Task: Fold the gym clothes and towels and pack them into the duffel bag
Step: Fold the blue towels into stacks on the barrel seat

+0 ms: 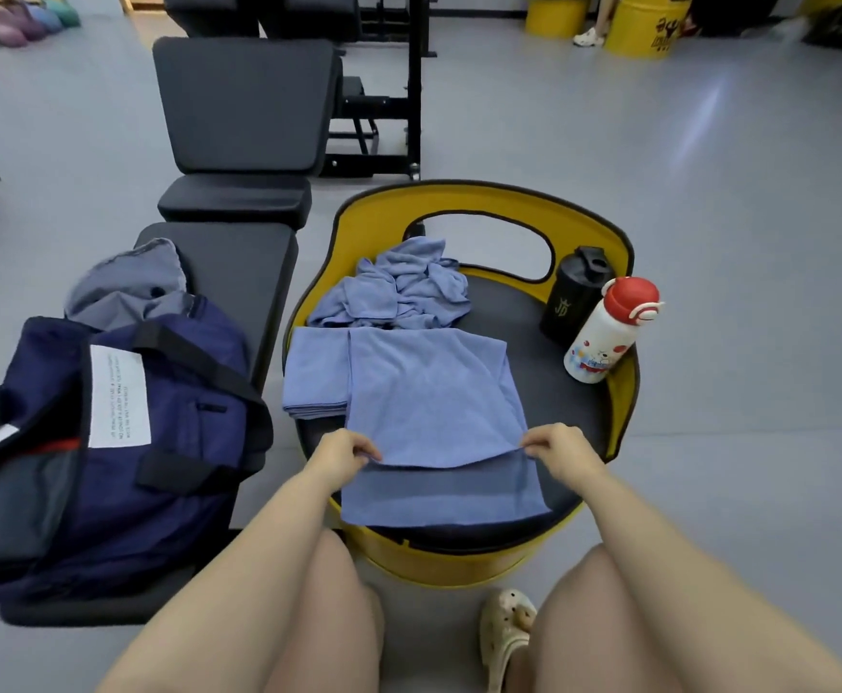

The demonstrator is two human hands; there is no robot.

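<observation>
A light blue towel lies spread on the black seat of a yellow round stool. My left hand pinches its upper layer at the near left corner. My right hand pinches the near right corner of the same layer, lifted a little off the lower layer. A folded blue towel lies to its left, partly under it. Behind them sits a crumpled heap of blue towels. The navy duffel bag stands open on the black bench at the left, with a grey garment behind it.
A black shaker bottle and a white bottle with a red cap stand at the stool's right side. The black gym bench runs away at the left. Yellow drums and a person's foot stand far back right.
</observation>
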